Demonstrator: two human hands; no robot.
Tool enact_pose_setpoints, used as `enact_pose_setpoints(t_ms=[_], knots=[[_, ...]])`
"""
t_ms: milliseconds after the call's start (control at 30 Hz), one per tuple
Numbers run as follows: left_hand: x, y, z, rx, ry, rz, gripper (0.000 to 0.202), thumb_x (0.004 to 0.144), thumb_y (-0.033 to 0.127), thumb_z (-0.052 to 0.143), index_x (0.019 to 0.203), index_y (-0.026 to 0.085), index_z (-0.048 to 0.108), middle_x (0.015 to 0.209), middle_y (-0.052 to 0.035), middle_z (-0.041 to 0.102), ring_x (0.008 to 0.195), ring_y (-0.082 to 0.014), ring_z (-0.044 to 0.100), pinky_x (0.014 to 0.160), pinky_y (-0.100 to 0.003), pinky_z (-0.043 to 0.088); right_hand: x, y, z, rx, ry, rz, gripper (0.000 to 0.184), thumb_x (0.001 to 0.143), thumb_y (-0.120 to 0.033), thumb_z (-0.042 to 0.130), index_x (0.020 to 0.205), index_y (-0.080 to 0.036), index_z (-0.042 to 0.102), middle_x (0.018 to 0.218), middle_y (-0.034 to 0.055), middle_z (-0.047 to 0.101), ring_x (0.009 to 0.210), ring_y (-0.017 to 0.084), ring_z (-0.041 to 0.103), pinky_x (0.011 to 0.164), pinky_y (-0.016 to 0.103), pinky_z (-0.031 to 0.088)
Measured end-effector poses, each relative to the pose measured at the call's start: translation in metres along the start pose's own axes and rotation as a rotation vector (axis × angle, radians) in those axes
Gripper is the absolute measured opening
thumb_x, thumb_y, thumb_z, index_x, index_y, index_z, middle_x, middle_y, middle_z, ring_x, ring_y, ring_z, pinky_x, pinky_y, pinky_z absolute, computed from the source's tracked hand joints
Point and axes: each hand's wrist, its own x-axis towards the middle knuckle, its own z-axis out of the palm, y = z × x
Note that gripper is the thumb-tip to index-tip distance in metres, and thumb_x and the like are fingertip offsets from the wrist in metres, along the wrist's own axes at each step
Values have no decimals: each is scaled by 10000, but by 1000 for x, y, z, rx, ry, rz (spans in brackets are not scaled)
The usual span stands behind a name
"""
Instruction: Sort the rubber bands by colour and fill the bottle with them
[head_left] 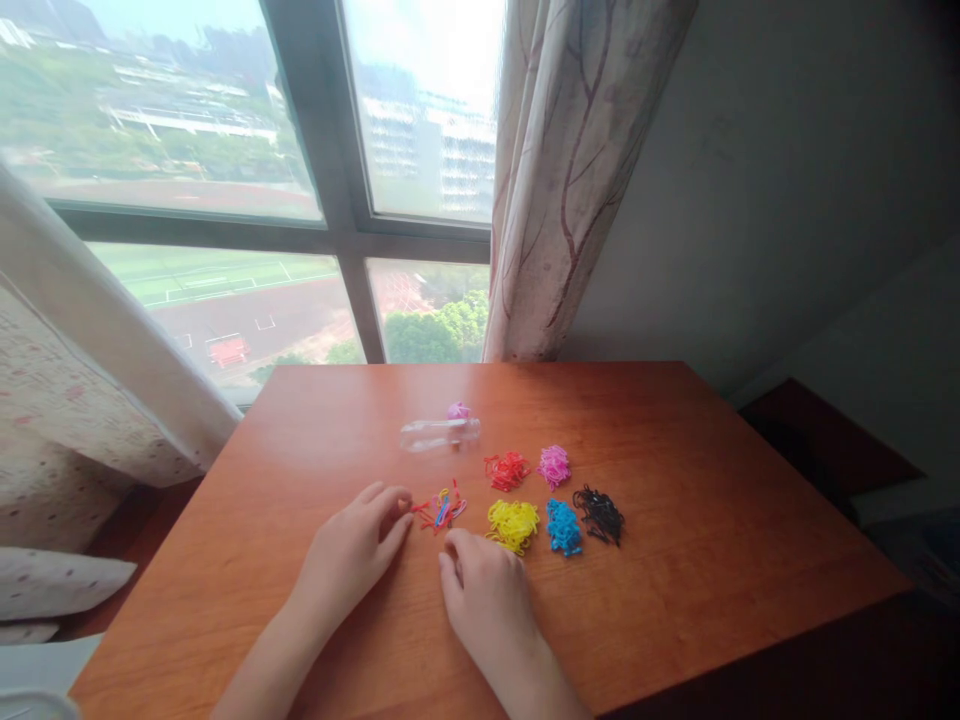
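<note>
A small mixed pile of red, pink, blue and yellow rubber bands (444, 509) lies between my hands on the brown table. My left hand (358, 540) is at the pile's left side, fingers curled, with a red band at its thumb and fingertips. My right hand (487, 578) rests just below and right of the pile, its fingers bent together; whatever they hold, if anything, is hidden. Beyond it are single-colour heaps: yellow bands (513, 525) close to the knuckles, red bands (507, 470), pink bands (554, 466), blue bands (563, 527) and black bands (600, 514).
A clear plastic bag or container (440, 434) lies farther back, with a pink bunch (458, 410) at its far edge. The wooden table (720, 540) ends at a window (337, 240) with curtains (577, 160) on both sides. A grey wall stands right.
</note>
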Motion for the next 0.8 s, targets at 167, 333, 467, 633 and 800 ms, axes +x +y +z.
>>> enact_pose_setpoints(t_ms=[167, 333, 467, 633, 800], knots=[[-1, 6, 4, 29, -34, 36, 192, 942, 273, 428, 935, 245, 618, 957, -12, 632, 798, -167, 637, 674, -248, 422, 7, -5, 4, -31, -3, 34, 121, 897, -162, 592, 992, -223, 634, 855, 33, 724, 752, 205, 682, 618, 262, 377], [-1, 11, 6, 15, -69, 62, 192, 936, 256, 434, 898, 232, 621, 929, -24, 627, 820, -176, 628, 690, -251, 428, 8, -5, 8, -9, 28, 34, 143, 921, -158, 561, 1015, -231, 639, 858, 27, 729, 763, 206, 690, 634, 263, 401], [-1, 12, 5, 4, -103, 75, 210, 937, 264, 427, 886, 221, 626, 898, -31, 625, 813, -181, 620, 701, -262, 435, 6, -3, 10, 0, 73, 25, 149, 916, -140, 562, 1007, -227, 642, 854, 25, 728, 763, 197, 689, 645, 256, 412], [-2, 12, 5, -28, -68, 69, 199, 925, 261, 436, 864, 216, 620, 882, -29, 631, 792, -175, 611, 690, -263, 434, 1, -1, 12, 18, 115, -4, 152, 901, -110, 563, 984, -213, 637, 823, 24, 713, 755, 186, 683, 661, 247, 421], [0, 11, 2, -91, 6, 62, 169, 908, 268, 460, 877, 212, 616, 850, -16, 643, 715, -157, 591, 682, -269, 442, -2, 1, 12, 52, 138, -30, 177, 877, -86, 558, 982, -209, 631, 836, 26, 701, 771, 186, 673, 682, 252, 424]])
